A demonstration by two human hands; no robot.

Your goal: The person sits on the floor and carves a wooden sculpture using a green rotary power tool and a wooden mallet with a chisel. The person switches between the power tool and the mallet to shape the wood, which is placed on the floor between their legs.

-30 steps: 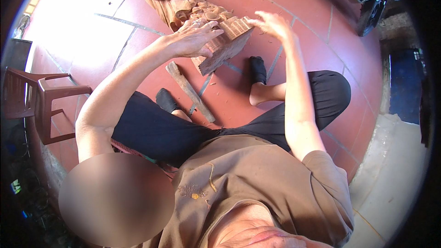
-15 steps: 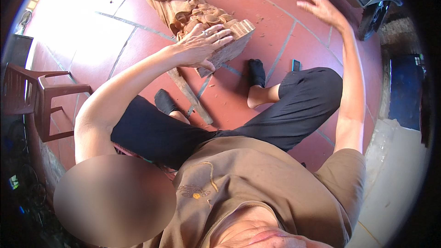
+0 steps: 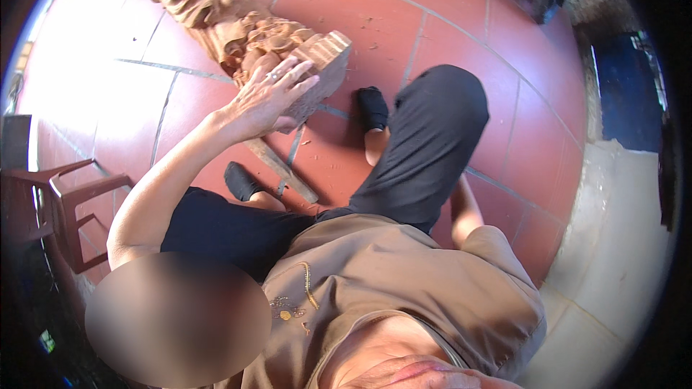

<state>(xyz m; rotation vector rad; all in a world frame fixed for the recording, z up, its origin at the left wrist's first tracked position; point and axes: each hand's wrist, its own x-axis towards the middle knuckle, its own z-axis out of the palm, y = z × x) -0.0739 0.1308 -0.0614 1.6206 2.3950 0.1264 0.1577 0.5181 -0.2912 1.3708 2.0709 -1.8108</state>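
Wood fills the top of the view: a carving lies on its side on the red tile floor, its pale, ridged block base turned toward the person. The left hand rests flat on the carving near that base, fingers spread and pointing up and to the right; the palm presses on the wood without closing round it, so the hand is open and grasps nothing. Past the fingertips the carved figure runs away up and to the left, well beyond the hand. Just below the wrist, a wooden stick lies slanted on the floor, its upper end tucked under the carving's base. A foot in a black sock sits just right of the hand, close to the base, and another black sock lies below the forearm, beside the stick.

Only the upper part of the right arm shows, dropping behind the raised knee in black trousers; the right hand itself is hidden, so its grip cannot be seen. Well off to the left of the forearm stands a dark red plastic chair.
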